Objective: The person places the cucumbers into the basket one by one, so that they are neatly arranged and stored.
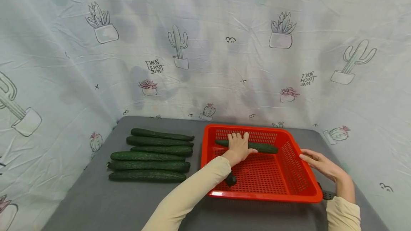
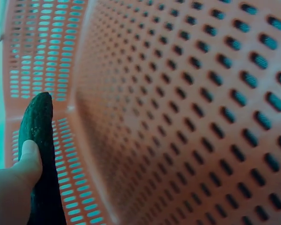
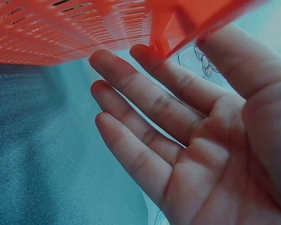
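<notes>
A dark green cucumber [image 1: 263, 148] lies across the back part of a red plastic basket [image 1: 261, 196]. My left hand [image 1: 238, 148] reaches over the near left side of the basket and grips this cucumber from above. In the left wrist view the thumb [image 2: 30, 157] presses along the side of the cucumber [image 2: 46, 187], whose end points to the basket's perforated wall. On the basket's right side, my right hand [image 1: 322, 164] touches the outer rim. Its fingers [image 3: 152, 101] are nearly straight below the rim in the right wrist view, with the thumb at the edge.
Several cucumbers [image 1: 149, 165] lie in a rough stack of rows on the grey table [image 1: 93, 202], left of the basket. A pale curtain [image 1: 205, 45] printed with potted plants hangs behind and at both sides. A black wrist camera [image 1: 230, 180] sits under the left forearm.
</notes>
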### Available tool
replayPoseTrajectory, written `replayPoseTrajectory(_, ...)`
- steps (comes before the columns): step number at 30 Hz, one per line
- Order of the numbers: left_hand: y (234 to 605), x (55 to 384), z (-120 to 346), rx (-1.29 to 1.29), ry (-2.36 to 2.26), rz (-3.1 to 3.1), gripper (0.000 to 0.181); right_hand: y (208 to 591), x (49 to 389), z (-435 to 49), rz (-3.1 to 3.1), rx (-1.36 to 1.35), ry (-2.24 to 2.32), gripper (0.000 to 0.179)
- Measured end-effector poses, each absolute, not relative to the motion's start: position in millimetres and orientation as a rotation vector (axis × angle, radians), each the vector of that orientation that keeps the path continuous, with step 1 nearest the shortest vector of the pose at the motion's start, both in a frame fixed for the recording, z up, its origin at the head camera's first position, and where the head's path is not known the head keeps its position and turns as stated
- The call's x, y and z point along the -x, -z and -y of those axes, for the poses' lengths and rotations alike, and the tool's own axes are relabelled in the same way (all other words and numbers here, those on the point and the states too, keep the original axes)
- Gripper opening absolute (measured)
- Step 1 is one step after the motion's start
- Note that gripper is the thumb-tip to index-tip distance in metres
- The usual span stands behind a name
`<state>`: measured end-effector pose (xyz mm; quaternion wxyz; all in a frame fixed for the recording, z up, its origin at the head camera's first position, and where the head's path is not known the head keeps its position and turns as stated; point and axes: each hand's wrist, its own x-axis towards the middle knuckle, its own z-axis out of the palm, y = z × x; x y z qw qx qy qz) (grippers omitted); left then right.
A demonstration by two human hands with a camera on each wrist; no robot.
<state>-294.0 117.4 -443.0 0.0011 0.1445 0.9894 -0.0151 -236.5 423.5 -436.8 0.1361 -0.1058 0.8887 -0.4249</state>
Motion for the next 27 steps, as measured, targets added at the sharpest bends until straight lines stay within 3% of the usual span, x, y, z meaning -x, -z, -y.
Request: replayPoseTrajectory(27,466.6,294.1,-117.3,-0.411,0.061,-3.100,0.057,435.4,234.3,-421.9,-2.556,0.243,1.244,0.049)
